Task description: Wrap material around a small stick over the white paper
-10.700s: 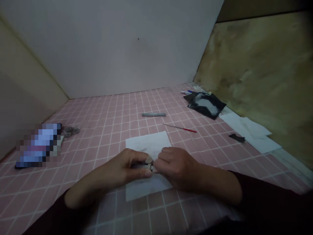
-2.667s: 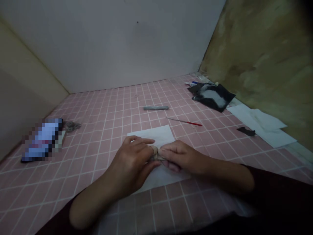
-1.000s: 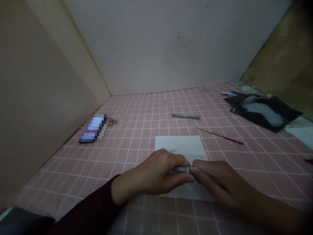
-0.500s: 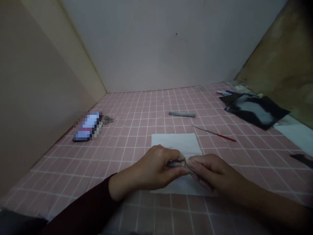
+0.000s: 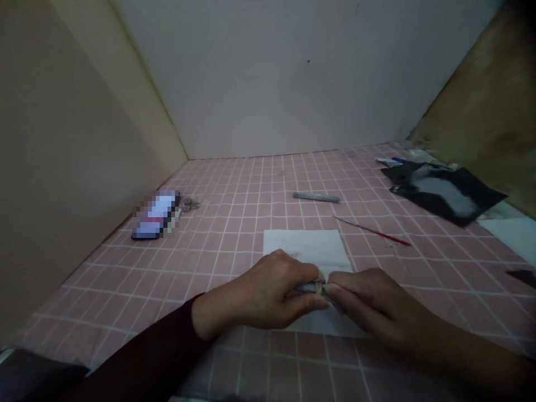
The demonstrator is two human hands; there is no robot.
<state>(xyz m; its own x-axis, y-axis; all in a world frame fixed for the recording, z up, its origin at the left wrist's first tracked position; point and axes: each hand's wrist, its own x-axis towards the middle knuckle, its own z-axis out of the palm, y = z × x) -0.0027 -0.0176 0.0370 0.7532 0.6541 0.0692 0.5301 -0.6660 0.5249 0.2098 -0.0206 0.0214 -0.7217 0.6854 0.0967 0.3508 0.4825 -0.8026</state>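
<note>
My left hand (image 5: pixel 276 290) is closed, thumb and fingers pinching a small tan piece (image 5: pixel 319 286) whose exact shape is partly hidden. A narrow grey strip (image 5: pixel 307 287) shows between the left thumb and forefinger, next to that piece. My right hand (image 5: pixel 372 301) is closed too, its thumb and forefinger pinching the strip's right part close to the left fingertips. Most of what it grips is covered by the fingers. Both hands are just above a white sheet of paper (image 5: pixel 307 243) with faint grey marks.
Beyond the paper lie a flat grey stick (image 5: pixel 316 197) and a thin file with a red handle (image 5: pixel 392 239). Black sheets with pale dust (image 5: pixel 452 192) rest at the right. A phone (image 5: pixel 157 215) and several small metal rings (image 5: pixel 190 204) are at the left, on a pink checked cloth (image 5: pixel 234 212).
The whole view has shifted slightly, so things appear a little farther right. The right hand has shifted slightly against the left, and more of the grey strip and tan piece shows.
</note>
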